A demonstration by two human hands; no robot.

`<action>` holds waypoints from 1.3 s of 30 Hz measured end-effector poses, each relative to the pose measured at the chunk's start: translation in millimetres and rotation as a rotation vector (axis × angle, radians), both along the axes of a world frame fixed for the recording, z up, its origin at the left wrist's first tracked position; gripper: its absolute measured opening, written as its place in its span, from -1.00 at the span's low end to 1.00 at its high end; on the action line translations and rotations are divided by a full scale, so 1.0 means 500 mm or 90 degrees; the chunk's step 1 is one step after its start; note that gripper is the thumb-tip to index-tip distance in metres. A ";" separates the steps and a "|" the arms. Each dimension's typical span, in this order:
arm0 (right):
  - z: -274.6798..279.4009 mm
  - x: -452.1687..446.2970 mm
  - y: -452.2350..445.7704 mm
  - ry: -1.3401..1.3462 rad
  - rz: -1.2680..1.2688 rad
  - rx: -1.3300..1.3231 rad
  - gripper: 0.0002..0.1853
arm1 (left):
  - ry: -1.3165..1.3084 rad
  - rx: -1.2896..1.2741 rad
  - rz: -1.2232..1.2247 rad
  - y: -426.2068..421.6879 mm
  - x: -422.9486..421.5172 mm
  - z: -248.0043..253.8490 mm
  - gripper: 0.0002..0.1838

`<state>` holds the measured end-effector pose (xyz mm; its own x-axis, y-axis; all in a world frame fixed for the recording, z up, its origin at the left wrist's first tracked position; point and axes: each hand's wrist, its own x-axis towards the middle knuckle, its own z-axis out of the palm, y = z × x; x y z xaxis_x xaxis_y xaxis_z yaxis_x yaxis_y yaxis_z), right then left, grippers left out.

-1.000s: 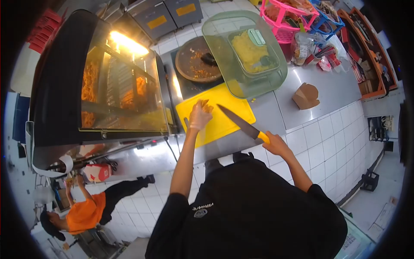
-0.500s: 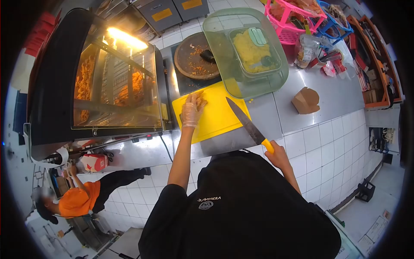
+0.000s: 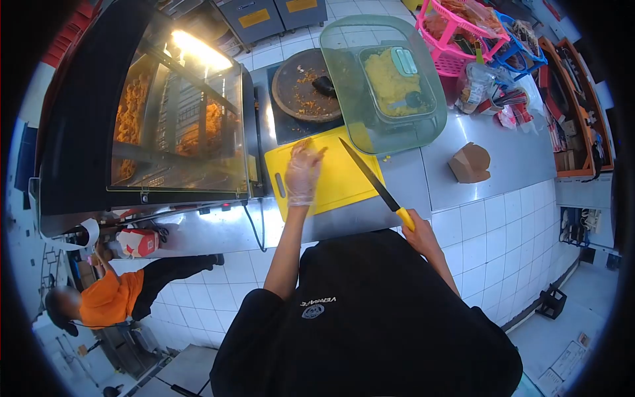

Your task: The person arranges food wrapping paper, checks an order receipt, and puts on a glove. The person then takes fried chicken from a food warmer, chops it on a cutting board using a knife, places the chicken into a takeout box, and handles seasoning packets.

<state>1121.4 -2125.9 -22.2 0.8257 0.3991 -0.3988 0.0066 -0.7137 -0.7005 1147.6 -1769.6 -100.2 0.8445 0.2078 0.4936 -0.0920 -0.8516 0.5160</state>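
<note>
My left hand (image 3: 303, 169), in a clear plastic glove, is over the yellow cutting board (image 3: 344, 188). Its fingers are bent around a small brown piece of food (image 3: 320, 153), mostly hidden by the glove. My right hand (image 3: 421, 233) grips the yellow handle of a long knife (image 3: 378, 185). The blade points up and left, its tip above the board's right part. Just beyond the board stands a round stone mortar (image 3: 301, 99) with orange-brown bits and a dark pestle (image 3: 323, 86) in it. A green tinted lid or tub (image 3: 423, 135) overlaps the board's far right corner.
A lit glass food warmer (image 3: 178, 126) holds fried food on the left. Through the green plastic shows a container of yellow food (image 3: 393, 79). An open brown paper box (image 3: 471, 164) stands at right, below pink and blue baskets (image 3: 456, 59). A person in orange (image 3: 112, 298) is at lower left.
My left hand has shifted slightly right and turned on the board, and the brown piece shows more at its fingertips. The knife has moved slightly left. The person in orange has moved a little.
</note>
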 end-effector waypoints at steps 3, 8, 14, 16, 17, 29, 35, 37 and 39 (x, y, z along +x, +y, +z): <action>-0.022 0.004 0.024 -0.035 0.005 0.065 -0.72 | 0.289 -0.046 -0.007 -0.087 -0.008 -0.019 -0.81; -0.050 0.022 0.062 0.047 0.029 -0.007 -0.71 | 0.392 -0.106 -0.027 -0.099 -0.006 -0.070 -0.66; -0.072 0.017 0.097 0.042 0.057 0.006 -0.70 | 0.329 -0.100 0.008 -0.100 -0.028 -0.090 -0.72; -0.089 0.017 0.100 0.034 0.081 -0.009 -0.68 | 0.162 -0.195 0.062 -0.096 -0.047 -0.123 -0.80; -0.098 0.021 0.098 0.036 0.095 -0.031 -0.67 | 0.078 -0.241 0.087 -0.092 -0.053 -0.141 -0.83; -0.051 0.035 0.113 -0.048 0.152 -0.221 -0.62 | 0.137 0.173 -0.158 -0.025 0.010 -0.114 -0.54; -0.127 0.004 0.099 -0.045 0.111 -0.184 -0.62 | 0.185 0.212 -0.173 -0.036 0.013 -0.099 -0.52; -0.137 0.033 0.108 -0.060 0.110 -0.156 -0.63 | 0.183 0.218 -0.163 -0.033 0.030 -0.113 -0.52; -0.135 0.010 0.101 -0.032 0.107 -0.149 -0.64 | 0.211 0.237 -0.170 -0.041 -0.002 -0.117 -0.52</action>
